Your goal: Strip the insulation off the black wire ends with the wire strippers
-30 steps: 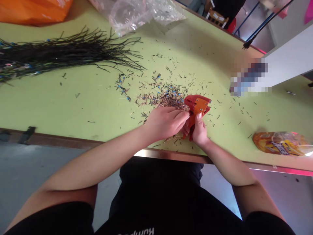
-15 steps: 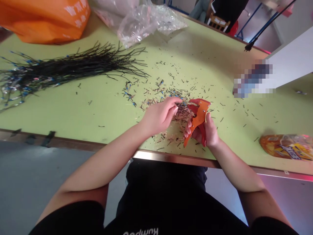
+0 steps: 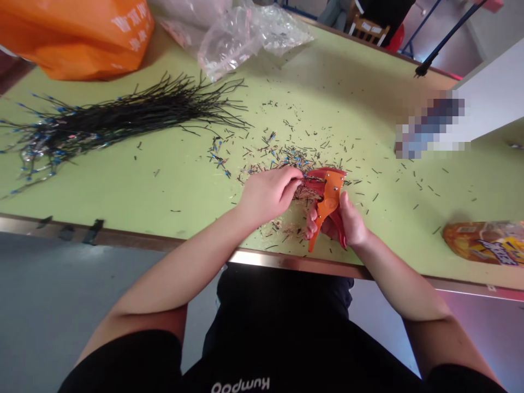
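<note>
My right hand (image 3: 352, 222) is wrapped round the handles of an orange and red wire stripper (image 3: 331, 197), its jaws turned to the left. Close by on the left, my left hand (image 3: 267, 194) has thumb and forefinger pinched together at the jaws. A short dark wire (image 3: 314, 179) runs from those fingertips toward the tool; its far end is hidden by the jaws. Beneath and behind both hands lies a heap of wire scraps (image 3: 292, 158), black, blue and copper-coloured. A bundle of long black wires (image 3: 123, 113) with blue ends rests at the left.
An orange bag (image 3: 94, 38) and crumpled clear plastic bags (image 3: 233, 43) lie along the back left. To the right are a bottle with amber contents (image 3: 483, 240) and a white panel (image 3: 495, 98). A person in dark clothing (image 3: 380, 13) sits beyond the table (image 3: 196, 202).
The wire stripper has shifted slightly left and its jaws have come up against my left fingertips. A short wire now shows between them. The whole view has tilted a little.
</note>
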